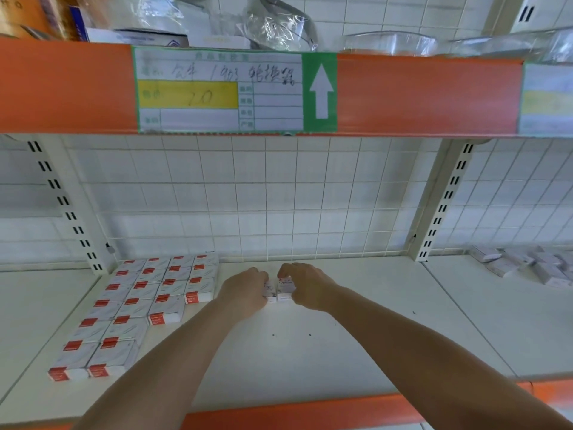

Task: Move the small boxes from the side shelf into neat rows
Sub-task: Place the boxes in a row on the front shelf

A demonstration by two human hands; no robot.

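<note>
**Setting two boxes down beside the rows**

Gripping a small box in each hand, you have the pair pressed side by side on the shelf board: your left hand curls round the left box and your right hand round the right box, the two boxes touching between your fingers. The step in hand looks like placing them. The arranged block lies just to the left of your grip, apart from it by a bare strip, so the next move likely calls for sliding the pair leftward until they sit flush with its nearest column and square to its edges.

By my count the block holds four columns (six, six, four and three boxes, roughly nineteen). Well off to the right of your grip, the loose pile on the side shelf is too blurred to count.
</note>
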